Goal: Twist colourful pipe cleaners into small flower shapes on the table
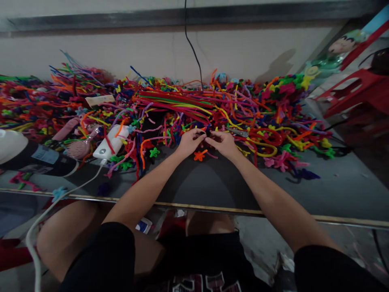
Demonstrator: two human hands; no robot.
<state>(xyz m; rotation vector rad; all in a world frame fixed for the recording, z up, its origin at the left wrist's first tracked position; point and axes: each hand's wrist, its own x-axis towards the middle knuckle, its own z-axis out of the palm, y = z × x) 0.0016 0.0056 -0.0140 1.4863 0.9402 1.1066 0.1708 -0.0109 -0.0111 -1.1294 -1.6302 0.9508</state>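
Observation:
Both hands meet at the front of a heap of coloured pipe cleaners (182, 103). My left hand (191, 142) and my right hand (224, 144) have their fingertips pinched together on a small dark pipe cleaner (208, 132), mostly hidden by the fingers. Just below them on the table lies an orange pipe-cleaner flower (199, 155). A green flower (154, 152) sits to the left of my left hand. Scissors (238, 132) with red handles lie in the heap beside my right hand.
The grey table (200, 182) ends at a pale front edge. On the left are a white power bank (112, 142) with a cable, a pink hairbrush (79, 148) and a large dark-and-white bottle (36, 156). A red plastic stool (361, 91) stands at right.

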